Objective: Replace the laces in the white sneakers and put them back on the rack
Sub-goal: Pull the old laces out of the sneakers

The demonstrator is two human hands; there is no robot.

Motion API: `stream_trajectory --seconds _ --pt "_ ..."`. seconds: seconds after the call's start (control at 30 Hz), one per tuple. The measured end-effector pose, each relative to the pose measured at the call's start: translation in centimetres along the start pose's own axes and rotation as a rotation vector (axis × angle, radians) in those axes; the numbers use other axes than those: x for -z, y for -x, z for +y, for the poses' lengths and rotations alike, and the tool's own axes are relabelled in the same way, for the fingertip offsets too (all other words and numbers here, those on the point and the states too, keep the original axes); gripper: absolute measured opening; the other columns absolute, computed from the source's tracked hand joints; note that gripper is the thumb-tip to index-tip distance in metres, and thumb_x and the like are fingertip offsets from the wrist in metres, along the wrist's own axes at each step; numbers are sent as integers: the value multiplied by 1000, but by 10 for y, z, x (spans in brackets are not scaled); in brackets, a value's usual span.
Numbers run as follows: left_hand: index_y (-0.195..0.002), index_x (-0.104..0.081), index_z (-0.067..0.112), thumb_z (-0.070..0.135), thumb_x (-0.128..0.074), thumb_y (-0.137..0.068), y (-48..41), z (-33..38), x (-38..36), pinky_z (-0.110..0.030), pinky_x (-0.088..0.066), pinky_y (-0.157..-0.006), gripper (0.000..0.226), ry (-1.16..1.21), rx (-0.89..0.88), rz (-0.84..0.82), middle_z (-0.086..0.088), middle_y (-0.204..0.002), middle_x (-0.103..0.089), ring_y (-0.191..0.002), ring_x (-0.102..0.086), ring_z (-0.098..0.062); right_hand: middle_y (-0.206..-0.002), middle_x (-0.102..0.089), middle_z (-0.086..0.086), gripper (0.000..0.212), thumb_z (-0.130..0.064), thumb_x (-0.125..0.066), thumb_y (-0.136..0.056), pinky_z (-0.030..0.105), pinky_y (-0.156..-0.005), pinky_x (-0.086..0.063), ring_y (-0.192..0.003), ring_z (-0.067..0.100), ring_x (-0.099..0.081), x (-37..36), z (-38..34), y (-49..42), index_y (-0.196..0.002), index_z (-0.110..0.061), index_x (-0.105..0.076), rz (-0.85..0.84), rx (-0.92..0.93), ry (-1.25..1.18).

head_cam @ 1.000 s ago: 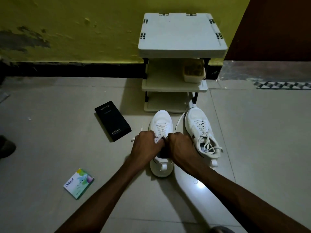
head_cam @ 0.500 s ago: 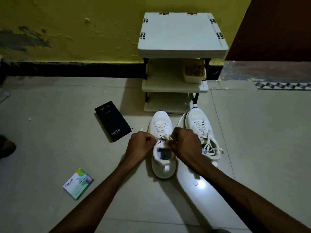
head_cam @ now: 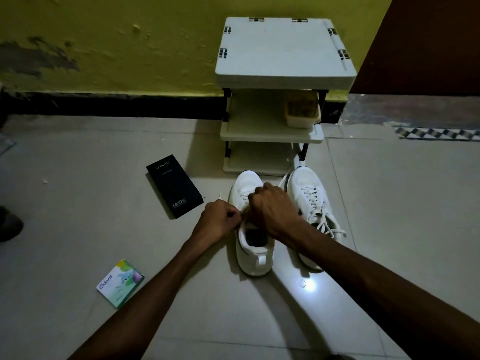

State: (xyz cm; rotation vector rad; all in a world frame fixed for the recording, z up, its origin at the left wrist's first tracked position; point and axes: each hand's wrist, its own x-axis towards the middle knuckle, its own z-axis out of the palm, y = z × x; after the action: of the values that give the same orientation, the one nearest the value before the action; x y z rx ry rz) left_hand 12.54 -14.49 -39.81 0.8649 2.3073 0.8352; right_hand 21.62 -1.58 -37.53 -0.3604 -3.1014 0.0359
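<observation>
**A:** Head view, entries?

**B:** I log the near sneaker point(head_cam: 255, 258), on the floor point(head_cam: 104, 229) before the rack point(head_cam: 285, 53), toe towards it. Left hand point(head_cam: 220, 220): grip curled tight, pinching the lace point(head_cam: 244, 196) beside the collar. Right hand point(head_cam: 272, 211): grip curled onto the same lace over the tongue.

**A:** Others?

**B:** Second sneaker point(head_cam: 311, 201) just beside it, laced. Black box point(head_cam: 174, 185) and Odonil packet point(head_cam: 120, 283) lie leftward.

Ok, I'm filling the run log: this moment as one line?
step: lacing sneaker | left hand: pinches lace | right hand: grips lace | other sneaker: laced, on floor | rack: no sneakers
</observation>
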Motion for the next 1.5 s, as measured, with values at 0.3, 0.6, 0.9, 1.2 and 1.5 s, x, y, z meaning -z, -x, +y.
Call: stream_trajectory --seconds 0.3,0.6,0.9,1.2,1.5 --pt "-71 -76 12 25 -67 -89 3 3 -2 -25 -48 -66 24 1 -10 31 -2 -66 -68 -64 -60 -10 -92 -66 9 20 -23 -68 -78 33 -70 -49 -88 26 -61 -5 26 12 -94 -11 -68 183 -396 -453" --pt "-61 -68 9 14 -62 -86 0 4 0 -39 -56 -75 26 -33 1 -4 -11 -65 -68 -70 -67 -24 -70 -62 4 18 -31 -77 -70 33 -61 -40 -76 28 -58 -9 0 4 -67 -16 -68 44 56 108" --pt "-66 -69 5 23 -66 -88 3 5 -3 -32 -48 -65 29 -46 -20 22 -12 -65 -65 -63 -61 -15 -71 -63 5 19 -29 -69 -84 31 -67 -47 -69 18 -57 36 58 -6 -75 -12 -68 406 -287 -365" --pt "-74 -76 9 22 -66 -89 5 13 1 -22 -44 -63 23 -26 -10 6 -2 -67 -69 -62 -59 -7 -92 -66 5 23 -31 -73 -79 29 -68 -48 -83 22 -62 11 33 4 -97 -16 -72 -45 -84 -436" --pt "-74 -75 8 19 -65 -85 4 12 2 -42 -56 -74 19 -85 -2 -8 -11 -70 -70 -72 -68 -23 -82 -67 10 13 -24 -68 -81 36 -68 -36 -86 31 -59 5 1 -1 -79 -11 -70 1 171 112"
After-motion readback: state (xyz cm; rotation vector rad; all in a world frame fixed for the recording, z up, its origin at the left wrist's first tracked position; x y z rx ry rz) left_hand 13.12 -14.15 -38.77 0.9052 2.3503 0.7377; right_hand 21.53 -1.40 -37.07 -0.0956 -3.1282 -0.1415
